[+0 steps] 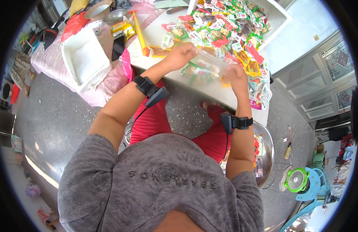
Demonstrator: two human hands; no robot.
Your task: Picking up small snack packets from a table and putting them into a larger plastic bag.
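Stretched between my two hands is a clear plastic bag (pixel 212 59), with small snack packets showing in or through it. My left hand (pixel 183 55) pinches its upper left edge. The right hand (pixel 235 74), somewhat blurred, grips the opposite side. Below and behind the bag, green-edged packets (pixel 200 74) are visible, though I cannot tell whether they lie inside it or on the white table (pixel 213 94). Beyond my hands a heap of sealed snack packets (pixel 222 29) in red, green and yellow wrappers spills from a white foam box (pixel 279 17).
On the left, an empty white foam box (pixel 86 58) rests on a pink cloth beside a dark phone (pixel 118 47). A yellow tube with red ends (pixel 139 33) lies at the table's left. Beside my right leg stands a metal basin (pixel 266 156) holding packets.
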